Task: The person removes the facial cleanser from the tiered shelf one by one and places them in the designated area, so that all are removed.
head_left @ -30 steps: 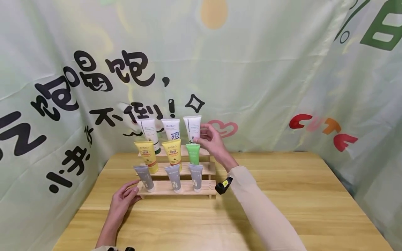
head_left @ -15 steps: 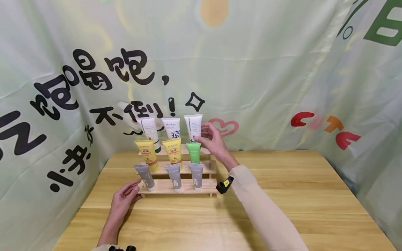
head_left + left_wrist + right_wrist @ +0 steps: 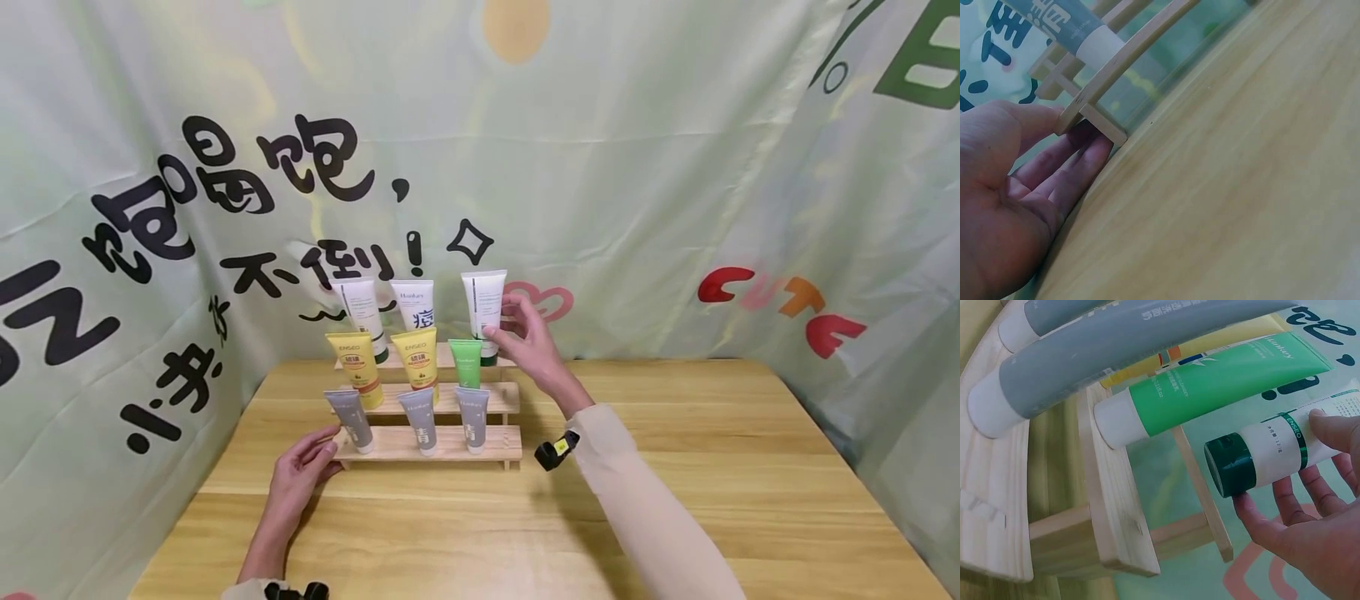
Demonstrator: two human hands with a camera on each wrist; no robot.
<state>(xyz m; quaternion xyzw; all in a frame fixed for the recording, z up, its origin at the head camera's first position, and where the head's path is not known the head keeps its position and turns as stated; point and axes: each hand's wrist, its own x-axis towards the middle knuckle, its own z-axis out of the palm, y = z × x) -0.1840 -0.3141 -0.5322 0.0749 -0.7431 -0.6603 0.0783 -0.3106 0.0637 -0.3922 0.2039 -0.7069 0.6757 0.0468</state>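
Observation:
My right hand (image 3: 532,343) holds a white squeeze tube (image 3: 484,302) upright at the right end of the top shelf of a three-step wooden rack (image 3: 390,442). In the right wrist view, thumb and fingers grip the tube near its dark green cap (image 3: 1232,464), which is past the shelf's edge. My left hand (image 3: 300,473) grips the rack's front left corner; the left wrist view has the thumb on the shelf end (image 3: 1071,117) and the fingers behind the foot. Two more white tubes, two yellow tubes (image 3: 357,371), a green tube (image 3: 466,362) and grey tubes (image 3: 417,421) stand on the steps.
The rack stands on a wooden table (image 3: 675,467). A printed cloth (image 3: 637,208) with large characters and coloured letters hangs behind and along both sides. A black wrist camera (image 3: 557,450) sits at my right cuff.
My right hand has shifted right with the white tube, widening the gap to the middle white tube. My left hand stays at the rack's corner. The view has moved slightly.

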